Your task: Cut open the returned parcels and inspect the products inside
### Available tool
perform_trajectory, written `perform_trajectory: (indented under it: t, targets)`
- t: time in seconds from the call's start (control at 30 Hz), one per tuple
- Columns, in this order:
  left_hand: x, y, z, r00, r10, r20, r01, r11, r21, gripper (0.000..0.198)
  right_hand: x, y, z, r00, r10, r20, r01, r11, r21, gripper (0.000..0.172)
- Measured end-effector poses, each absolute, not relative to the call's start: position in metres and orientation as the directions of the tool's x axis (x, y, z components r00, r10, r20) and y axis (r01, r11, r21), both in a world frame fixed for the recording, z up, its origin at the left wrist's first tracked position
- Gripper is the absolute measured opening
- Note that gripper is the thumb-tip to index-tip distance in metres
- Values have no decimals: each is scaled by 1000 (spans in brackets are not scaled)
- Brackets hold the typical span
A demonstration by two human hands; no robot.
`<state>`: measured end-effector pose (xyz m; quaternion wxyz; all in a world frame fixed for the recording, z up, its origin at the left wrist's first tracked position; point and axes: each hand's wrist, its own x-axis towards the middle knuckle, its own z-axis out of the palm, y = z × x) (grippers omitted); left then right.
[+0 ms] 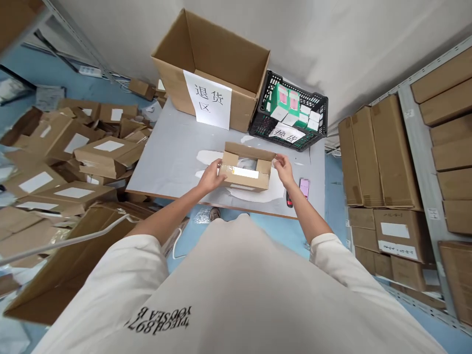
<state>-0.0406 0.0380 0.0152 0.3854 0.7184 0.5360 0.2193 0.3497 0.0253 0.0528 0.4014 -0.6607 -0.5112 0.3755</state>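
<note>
A small cardboard box (258,184) with its top flaps raised sits on the grey table, a white label (246,172) and clear tape along its near edge. Something pale, possibly wrapping, shows inside it, too little to name. My left hand (213,177) grips the box's left end, thumb on the near side. At the far right corner, my right hand (283,171) pinches the edge of the raised back flap. A phone (304,187) with a pinkish screen lies right of my right wrist, and a red and black tool (289,199) is partly hidden by that forearm.
Behind the box stand a large open carton (169,88) with a paper sign and a black plastic crate (265,129) holding green and white boxes. Opened cartons (106,155) heap up on the floor at left. Shelving (424,147) with stacked cartons lines the right.
</note>
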Motion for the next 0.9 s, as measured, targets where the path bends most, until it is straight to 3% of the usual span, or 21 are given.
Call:
perform_trajectory:
  t: [0.13, 0.23, 0.37, 0.5, 0.57, 0.73, 0.9]
  targets:
    - [-42, 42, 17, 427, 898, -106, 650, -223, 727, 73, 341, 48, 59, 50, 985, -168, 677, -157, -719, 92]
    - [-41, 47, 24, 438, 885, -157, 717, -239, 655, 62, 336, 62, 60, -16, 965, -263, 829, -134, -542, 81]
    - [-38, 51, 41, 409, 896, -172, 754, -226, 617, 58, 335, 76, 60, -134, 929, -346, 877, -52, -478, 54]
    - [-40, 44, 63, 465, 883, -58, 702, -328, 633, 31, 336, 83, 60, -161, 898, -408, 896, -40, -442, 44]
    - [-43, 40, 69, 539, 842, -40, 661, -393, 639, 30, 332, 82, 58, -133, 897, -422, 909, -59, -412, 40]
    - [-39, 35, 71, 739, 650, -177, 616, -547, 567, 24, 312, 70, 50, -44, 914, -403, 934, -106, -342, 63]
    - [-12, 37, 65, 839, 502, -209, 542, -740, 398, 70, 294, 58, 39, 25, 926, -376, 934, -156, -322, 90]
